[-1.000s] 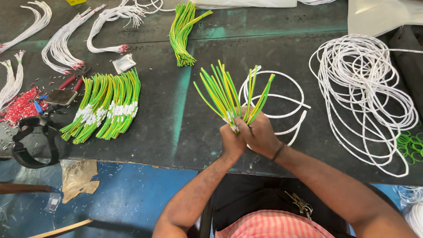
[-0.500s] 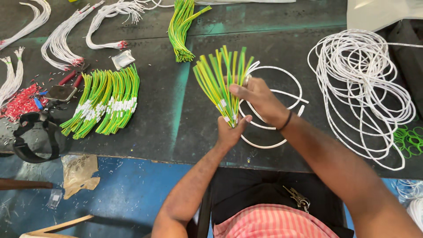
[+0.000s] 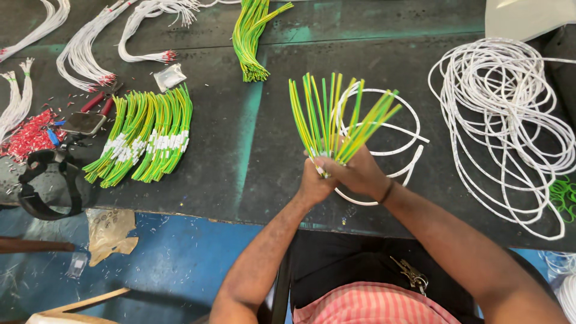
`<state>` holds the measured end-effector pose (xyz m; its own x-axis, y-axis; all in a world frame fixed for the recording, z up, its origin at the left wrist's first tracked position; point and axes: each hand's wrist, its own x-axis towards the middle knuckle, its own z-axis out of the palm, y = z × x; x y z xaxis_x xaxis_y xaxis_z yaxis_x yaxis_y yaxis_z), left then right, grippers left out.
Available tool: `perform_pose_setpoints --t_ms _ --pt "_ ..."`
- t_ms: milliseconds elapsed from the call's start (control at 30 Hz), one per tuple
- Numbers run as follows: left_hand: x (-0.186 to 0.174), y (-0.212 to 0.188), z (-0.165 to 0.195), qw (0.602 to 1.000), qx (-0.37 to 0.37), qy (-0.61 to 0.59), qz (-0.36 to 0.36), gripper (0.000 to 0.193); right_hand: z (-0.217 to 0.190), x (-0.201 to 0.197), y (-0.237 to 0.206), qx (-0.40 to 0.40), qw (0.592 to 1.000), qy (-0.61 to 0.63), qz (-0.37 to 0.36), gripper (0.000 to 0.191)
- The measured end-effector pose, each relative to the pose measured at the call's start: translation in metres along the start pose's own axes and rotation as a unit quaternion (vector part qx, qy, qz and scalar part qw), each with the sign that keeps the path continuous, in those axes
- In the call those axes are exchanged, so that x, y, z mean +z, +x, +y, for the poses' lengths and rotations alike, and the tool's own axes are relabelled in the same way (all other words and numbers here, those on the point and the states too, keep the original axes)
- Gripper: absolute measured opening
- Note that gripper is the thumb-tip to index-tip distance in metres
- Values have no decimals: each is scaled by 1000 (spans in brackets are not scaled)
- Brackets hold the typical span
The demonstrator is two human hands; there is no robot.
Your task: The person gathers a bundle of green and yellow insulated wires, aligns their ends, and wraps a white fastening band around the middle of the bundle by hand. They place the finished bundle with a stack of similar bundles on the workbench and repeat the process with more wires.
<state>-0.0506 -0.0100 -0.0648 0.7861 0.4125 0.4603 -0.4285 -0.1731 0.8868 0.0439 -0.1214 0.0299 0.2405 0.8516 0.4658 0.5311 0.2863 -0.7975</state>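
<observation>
A fan of green and yellow wires [image 3: 336,114] stands up from my two hands, spreading toward the far side of the dark table [image 3: 240,150]. My left hand [image 3: 313,183] and my right hand [image 3: 360,174] are pressed together around the lower ends of this bundle, just above the table's near edge. Behind the bundle lies a small white cable loop [image 3: 396,144]. Tied bunches of the same green and yellow wires [image 3: 144,135] lie side by side to the left.
A loose green and yellow bunch [image 3: 252,36] lies at the back. A large white cable coil [image 3: 510,120] fills the right. White wire bundles [image 3: 84,54], red terminals [image 3: 27,135], pliers [image 3: 96,102] and a black strap [image 3: 45,186] lie at the left. Blue floor lies below.
My right hand, which had gone up over the wire tops, is back down at the bundle's base beside my left hand. The wires are fanned wider.
</observation>
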Motion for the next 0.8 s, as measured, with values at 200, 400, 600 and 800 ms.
perform_pose_setpoints --t_ms 200,400,600,800 --pt "-3 3 10 995 3 88 -45 42 5 -17 -9 23 997 -17 -74 31" --pt "-18 7 21 973 -90 194 -89 15 7 -25 -7 98 992 25 -80 57" --pt "3 3 25 983 -25 180 -15 16 13 -17 -2 122 931 322 121 41" --pt "-17 10 35 981 -28 192 10 80 14 -20 9 140 958 247 30 36"
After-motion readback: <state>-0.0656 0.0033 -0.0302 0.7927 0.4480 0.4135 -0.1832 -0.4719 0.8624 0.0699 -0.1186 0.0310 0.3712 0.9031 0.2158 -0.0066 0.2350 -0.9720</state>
